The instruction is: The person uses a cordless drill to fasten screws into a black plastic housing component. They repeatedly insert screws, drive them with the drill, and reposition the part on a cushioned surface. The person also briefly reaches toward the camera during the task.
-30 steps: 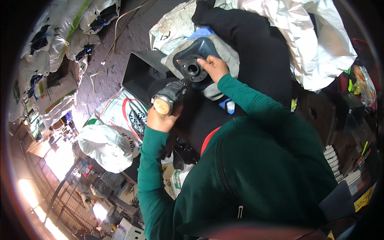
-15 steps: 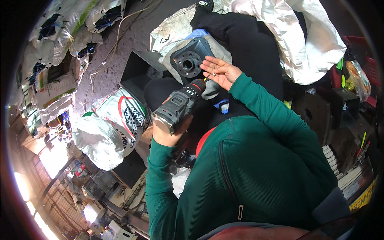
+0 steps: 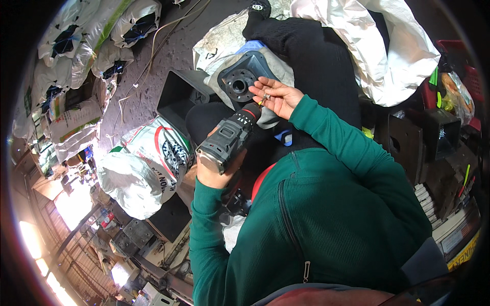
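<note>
A grey-and-black cordless drill is gripped in my left hand, its red-ringed chuck pointing away from me and to the right. My right hand is palm up at the drill's tip, fingers curled and pinching a small silver screw beside the yellow-ended bit. Just beyond the fingers, a black square part with a round, holed flange rests on a grey cloth between my legs. Neither the drill nor my fingers clearly touch the flange.
Left of my legs stand an open black box-shaped part and a white printed sack. A large white sack covers the far right. Black metal parts and a red crate lie right; a cable crosses the floor.
My right hand has moved slightly left, and its outstretched fingers have curled in around the screw at the bit. The drill has shifted only slightly.
</note>
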Available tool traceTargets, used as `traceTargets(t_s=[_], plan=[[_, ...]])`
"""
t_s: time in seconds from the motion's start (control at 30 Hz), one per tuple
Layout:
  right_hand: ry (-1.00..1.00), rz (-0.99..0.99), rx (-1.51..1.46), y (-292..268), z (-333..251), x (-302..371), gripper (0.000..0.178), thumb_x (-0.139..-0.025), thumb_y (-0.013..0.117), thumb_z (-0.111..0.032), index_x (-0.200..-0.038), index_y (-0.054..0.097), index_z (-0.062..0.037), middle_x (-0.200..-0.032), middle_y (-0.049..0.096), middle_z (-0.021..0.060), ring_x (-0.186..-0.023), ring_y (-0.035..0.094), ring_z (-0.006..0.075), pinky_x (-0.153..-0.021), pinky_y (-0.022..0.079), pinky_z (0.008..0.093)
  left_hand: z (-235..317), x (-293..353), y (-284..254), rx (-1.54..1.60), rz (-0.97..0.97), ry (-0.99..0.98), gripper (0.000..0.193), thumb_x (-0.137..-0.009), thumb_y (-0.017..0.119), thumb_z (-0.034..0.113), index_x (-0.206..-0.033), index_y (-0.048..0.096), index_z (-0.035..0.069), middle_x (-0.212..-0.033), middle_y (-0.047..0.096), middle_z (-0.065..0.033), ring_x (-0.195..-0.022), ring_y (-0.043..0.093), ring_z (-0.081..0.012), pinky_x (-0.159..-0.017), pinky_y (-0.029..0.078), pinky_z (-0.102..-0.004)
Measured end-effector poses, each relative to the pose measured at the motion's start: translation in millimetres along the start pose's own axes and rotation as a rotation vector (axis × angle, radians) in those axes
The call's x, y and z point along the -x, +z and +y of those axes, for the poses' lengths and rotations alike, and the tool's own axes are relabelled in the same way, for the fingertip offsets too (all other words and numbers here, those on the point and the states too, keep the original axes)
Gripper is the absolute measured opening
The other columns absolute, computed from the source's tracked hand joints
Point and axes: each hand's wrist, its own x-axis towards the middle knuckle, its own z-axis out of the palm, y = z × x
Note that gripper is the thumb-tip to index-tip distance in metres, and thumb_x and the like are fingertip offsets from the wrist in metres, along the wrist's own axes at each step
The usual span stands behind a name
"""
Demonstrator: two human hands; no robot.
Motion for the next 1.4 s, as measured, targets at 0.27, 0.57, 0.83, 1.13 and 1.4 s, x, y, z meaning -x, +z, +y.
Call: traceTargets(t_s=[0.27, 0.57, 0.83, 1.13, 1.4], plan=[[0.015, 0.106, -0.014, 0.5, 6.3, -0.4, 0.025, -0.092, 0.044, 0.005, -0.115, 0.053, -0.0005, -0.119, 0.056, 0.0125, -0.121, 0.053, 0.0278, -0.102, 0.047, 0.0427, 5.9, -4.9, -0.6, -0.308, 0.024, 0.222, 0.044, -0.071, 0.073, 0.012, -0.114, 0.061, 0.007, -0.112, 0.063, -0.0139, -0.101, 0.063, -0.0301, -0.089, 0.050, -0.0365], [0.045, 0.187, 0.077, 1.8, 11.5, -4.3, 0.021, -0.094, 0.046, 0.001, -0.114, 0.053, -0.0004, -0.119, 0.057, 0.0134, -0.116, 0.057, 0.0255, -0.098, 0.049, 0.0416, 4.1, -9.2, -6.0, -0.184, -0.014, 0.152, 0.044, -0.071, 0.072, 0.009, -0.114, 0.062, 0.007, -0.126, 0.057, -0.0122, -0.105, 0.063, -0.0254, -0.090, 0.050, -0.0337], [0.035, 0.255, 0.241, -7.5, 14.2, -5.2, 0.026, -0.096, 0.047, -0.009, -0.120, 0.052, -0.0003, -0.114, 0.059, 0.0109, -0.110, 0.058, 0.0225, -0.093, 0.050, 0.0376, -2.6, -17.4, -11.1, -0.228, -0.037, 0.177, 0.040, -0.072, 0.072, 0.011, -0.111, 0.063, 0.004, -0.114, 0.064, -0.0139, -0.104, 0.063, -0.0294, -0.091, 0.049, -0.0363], [-0.119, 0.564, 0.707, -22.1, 19.4, -37.2, 0.025, -0.093, 0.058, -0.030, -0.105, 0.065, -0.0081, -0.072, 0.047, -0.0064, -0.063, 0.045, 0.0033, -0.060, 0.044, 0.0211, -17.8, -40.5, -26.2, -0.184, -0.071, -0.011, 0.046, -0.074, 0.074, 0.019, -0.115, 0.059, 0.003, -0.106, 0.066, -0.0135, -0.095, 0.065, -0.0323, -0.082, 0.052, -0.0367], [-0.110, 0.560, 0.927, -14.6, 18.3, -52.9, 0.041, -0.083, 0.065, -0.051, -0.091, 0.068, -0.0105, -0.078, 0.058, -0.0056, -0.073, 0.051, 0.0065, -0.063, 0.042, 0.0241, -2.7, -80.1, -38.6, -0.120, -0.200, -0.159, 0.047, -0.064, 0.077, 0.009, -0.108, 0.062, 0.001, -0.101, 0.067, -0.0136, -0.094, 0.066, -0.0285, -0.083, 0.051, -0.0353]])
